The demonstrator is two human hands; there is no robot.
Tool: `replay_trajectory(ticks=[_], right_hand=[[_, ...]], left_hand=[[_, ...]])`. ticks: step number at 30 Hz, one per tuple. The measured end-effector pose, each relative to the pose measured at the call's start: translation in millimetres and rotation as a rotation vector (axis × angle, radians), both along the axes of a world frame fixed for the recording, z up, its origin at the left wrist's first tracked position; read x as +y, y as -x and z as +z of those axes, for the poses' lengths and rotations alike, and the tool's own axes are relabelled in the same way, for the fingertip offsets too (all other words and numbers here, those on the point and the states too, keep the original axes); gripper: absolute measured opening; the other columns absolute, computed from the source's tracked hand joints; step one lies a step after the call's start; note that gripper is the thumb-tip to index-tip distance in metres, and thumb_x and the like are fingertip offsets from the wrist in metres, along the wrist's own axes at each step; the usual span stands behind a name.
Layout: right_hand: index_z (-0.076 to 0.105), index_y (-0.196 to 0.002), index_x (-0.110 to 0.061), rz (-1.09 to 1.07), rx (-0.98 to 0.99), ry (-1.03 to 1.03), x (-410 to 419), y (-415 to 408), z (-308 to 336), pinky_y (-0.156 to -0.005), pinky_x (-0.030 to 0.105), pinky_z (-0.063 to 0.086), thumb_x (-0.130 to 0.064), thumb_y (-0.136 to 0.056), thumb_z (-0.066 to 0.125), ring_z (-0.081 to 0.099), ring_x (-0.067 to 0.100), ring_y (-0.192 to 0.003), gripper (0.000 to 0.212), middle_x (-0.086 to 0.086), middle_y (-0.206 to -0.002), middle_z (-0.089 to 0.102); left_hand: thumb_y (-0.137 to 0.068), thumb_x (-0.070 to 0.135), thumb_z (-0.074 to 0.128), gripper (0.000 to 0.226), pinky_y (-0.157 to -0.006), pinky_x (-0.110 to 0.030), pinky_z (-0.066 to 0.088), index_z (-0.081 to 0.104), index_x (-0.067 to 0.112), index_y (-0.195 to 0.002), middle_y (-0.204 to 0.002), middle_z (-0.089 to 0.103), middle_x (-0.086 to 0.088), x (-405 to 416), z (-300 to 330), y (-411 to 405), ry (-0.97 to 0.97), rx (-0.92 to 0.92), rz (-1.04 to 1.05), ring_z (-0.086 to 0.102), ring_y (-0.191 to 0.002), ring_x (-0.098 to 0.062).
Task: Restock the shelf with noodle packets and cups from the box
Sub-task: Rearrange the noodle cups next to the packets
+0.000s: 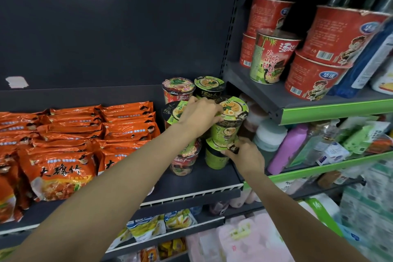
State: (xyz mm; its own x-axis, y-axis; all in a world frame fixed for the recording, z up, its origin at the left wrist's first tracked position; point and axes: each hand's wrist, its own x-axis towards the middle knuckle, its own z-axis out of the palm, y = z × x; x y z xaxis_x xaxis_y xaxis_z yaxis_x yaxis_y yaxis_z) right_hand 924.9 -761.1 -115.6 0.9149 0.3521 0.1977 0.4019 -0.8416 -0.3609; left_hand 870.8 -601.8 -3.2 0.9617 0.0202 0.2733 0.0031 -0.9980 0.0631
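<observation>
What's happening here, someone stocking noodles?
Yes. A person is stacking noodle cups at the right end of a dark shelf. The left hand grips the lid rim of a green cup set on top of another green cup, which the right hand steadies at its lid. Orange noodle packets already fill the shelf's left side.

We see green cups (228, 125) with yellow-green lids by our fingers (212, 110), orange packets (74, 134) beyond, a dark grey shelf (191, 185).
</observation>
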Motion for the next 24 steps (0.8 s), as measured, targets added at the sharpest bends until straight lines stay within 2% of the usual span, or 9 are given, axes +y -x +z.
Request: replay_trajectory(ticks=[3,7,12,15,20,24], right_hand=[[0.061,-0.109,-0.007,0.010,-0.011,0.043,-2,1,1,-0.075,0.036,0.049,-0.049,-0.081,0.065,0.059,0.029,-0.102,0.051,0.009,-0.115,0.060],[0.062,-0.115,-0.007,0.090,0.106,-0.069,-16,-9,6,-0.088,0.039,0.048,-0.023,-0.084,0.070,0.056,0.029,-0.110,0.036,0.010,-0.120,0.062],[0.067,-0.100,-0.010,0.010,0.062,-0.055,-6,-6,4,-0.076,0.035,0.048,-0.035,-0.080,0.073,0.059,0.027,-0.098,0.032,0.007,-0.108,0.061],[0.063,-0.095,-0.006,0.005,0.055,-0.089,4,-2,4,-0.076,0.038,0.047,-0.032,-0.078,0.074,0.057,0.030,-0.094,0.033,0.011,-0.103,0.056],[0.058,-0.109,-0.003,0.010,0.143,-0.305,-1,-7,-4,-0.084,0.037,0.045,-0.018,-0.075,0.077,0.056,0.031,-0.103,0.042,0.016,-0.110,0.058],[0.057,-0.121,-0.002,-0.011,0.231,-0.358,-3,-7,-7,-0.088,0.035,0.045,-0.020,-0.077,0.076,0.057,0.029,-0.110,0.052,0.018,-0.117,0.061]], left_hand=[[-0.095,0.039,0.048,0.033,-0.096,-0.038,0.029,0.059,0.025,-0.123,-0.121,0.060,0.000,-1,3,-1,-0.032,0.002,0.011,0.051,-0.114,-0.021],[-0.098,0.033,0.045,0.028,-0.095,-0.038,0.027,0.063,0.025,-0.117,-0.119,0.061,0.002,-1,2,-5,-0.032,-0.006,0.005,0.053,-0.110,-0.020],[-0.099,0.033,0.041,0.029,-0.097,-0.037,0.023,0.065,0.028,-0.114,-0.117,0.062,0.005,-2,2,-8,-0.097,-0.032,-0.034,0.054,-0.111,-0.016],[-0.099,0.035,0.041,0.029,-0.101,-0.037,0.022,0.064,0.029,-0.114,-0.119,0.061,0.006,0,2,-7,-0.127,-0.034,-0.040,0.053,-0.113,-0.016],[-0.098,0.034,0.044,0.030,-0.110,-0.040,0.015,0.055,0.023,-0.124,-0.132,0.055,0.005,3,0,-4,-0.064,0.008,-0.096,0.046,-0.125,-0.014],[-0.098,0.030,0.046,0.036,-0.102,-0.041,0.025,0.047,0.034,-0.133,-0.132,0.055,0.007,2,-5,-4,-0.108,0.011,-0.111,0.049,-0.122,-0.016]])
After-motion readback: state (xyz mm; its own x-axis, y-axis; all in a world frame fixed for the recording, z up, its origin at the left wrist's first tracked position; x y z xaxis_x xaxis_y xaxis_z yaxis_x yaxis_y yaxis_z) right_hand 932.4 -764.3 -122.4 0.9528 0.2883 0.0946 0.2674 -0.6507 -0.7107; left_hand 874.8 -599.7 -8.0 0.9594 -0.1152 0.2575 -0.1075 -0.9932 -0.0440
